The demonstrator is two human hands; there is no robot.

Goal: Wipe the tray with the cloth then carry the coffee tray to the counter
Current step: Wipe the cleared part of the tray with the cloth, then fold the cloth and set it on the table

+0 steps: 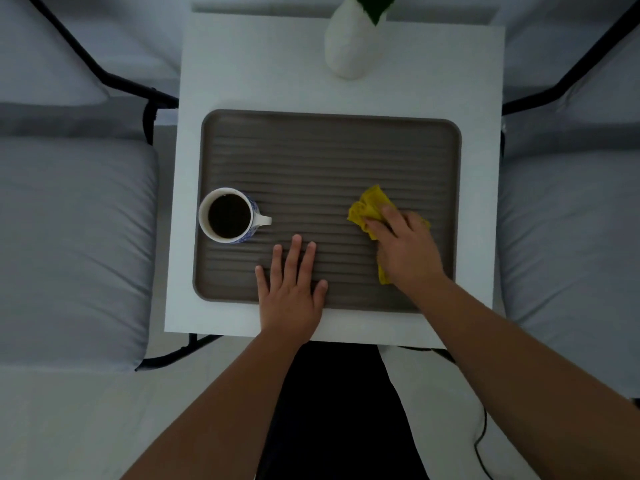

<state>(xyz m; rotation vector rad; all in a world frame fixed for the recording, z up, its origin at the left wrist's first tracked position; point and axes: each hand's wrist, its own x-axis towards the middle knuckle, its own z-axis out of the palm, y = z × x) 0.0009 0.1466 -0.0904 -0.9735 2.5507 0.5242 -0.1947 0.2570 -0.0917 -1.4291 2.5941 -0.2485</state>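
So, starting at the fingers (381, 225) of the right hand (407, 251): they're curled down over a crumpled yellow cloth (370, 207), pressing it onto the tray at lower right of centre in the frame. The cloth pokes out ahead of the fingertips and a bit shows under the heel of the hand too, so it's properly bunched in the grip. The left hand (292, 289) holds nothing. It lies flat with the fingers spread, palm down on the near edge of the tray, looking like it's there to keep the thing from sliding.

Moving outward, the brown ribbed tray (329, 150) sits square on a small white desk (263, 64) in the middle of the frame. A blue-and-white mug (230, 216) full of black coffee stands on the tray's left side, well apart from the cloth. A white vase (349, 46) sits on the desk past the tray at the top. Grey cushioned seats (69, 220) flank the desk left and right.

Progress-wise, I'd say the wipe is underway, not finished. The cloth is only on the right part, and the ribs could trap stuff. I can't tell which bits are clean. The carry hasn't started, and no counter is in view. That full mug will want a level, slow lift.
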